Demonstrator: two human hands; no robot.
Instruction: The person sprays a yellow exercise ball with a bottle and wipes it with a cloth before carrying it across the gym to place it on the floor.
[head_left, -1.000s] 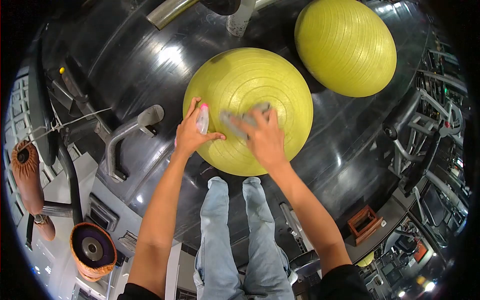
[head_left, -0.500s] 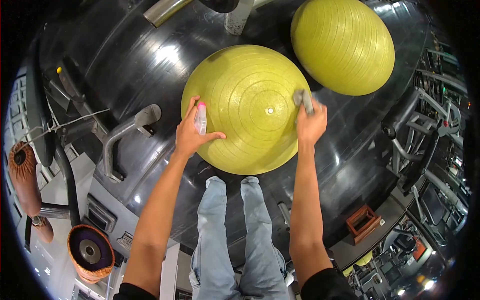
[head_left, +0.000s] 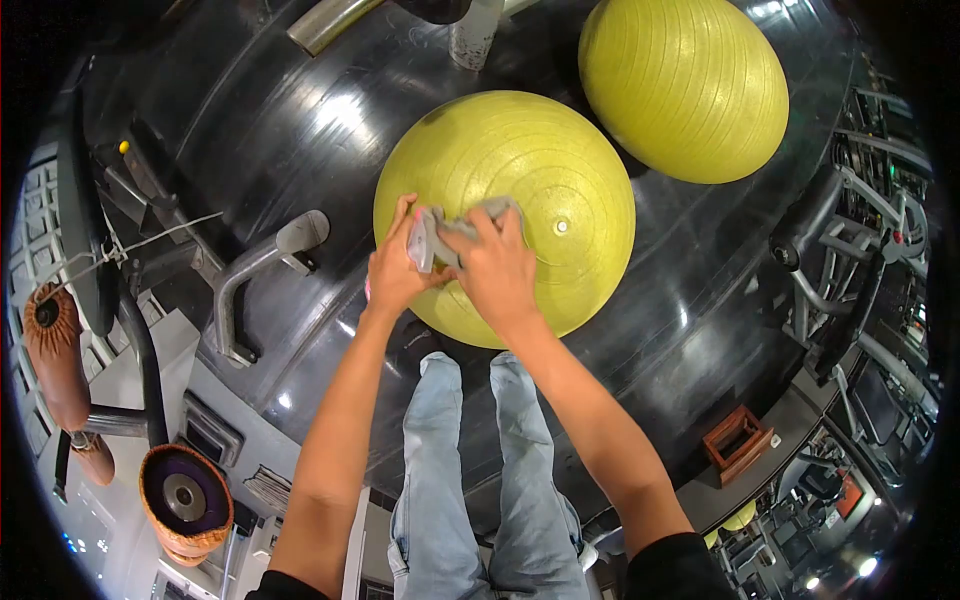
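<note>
A yellow-green exercise ball (head_left: 590, 260) with ridged rings and a white plug rests on the floor in front of my legs. My left hand (head_left: 396, 268) is at the ball's left side, closed round a small clear plastic bottle (head_left: 420, 248) with pink on it; much of the bottle is hidden by the hand and the cloth. My right hand (head_left: 500, 270) grips a grey cloth (head_left: 505, 210) over the left-middle of the ball. The cloth is bunched and reaches across to the bottle, so the two hands are almost together.
A second yellow-green exercise ball (head_left: 690, 90) stands behind to the right. Gym machine parts lie at the left, including a padded metal bar (head_left: 300, 232), and more machines (head_left: 830, 240) at the right. A brown wooden box (head_left: 738, 445) sits on a surface at lower right.
My right hand has moved left with the cloth, from the ball's right edge to beside my left hand. The ball appears slightly farther right in view. My left hand still holds the bottle.
</note>
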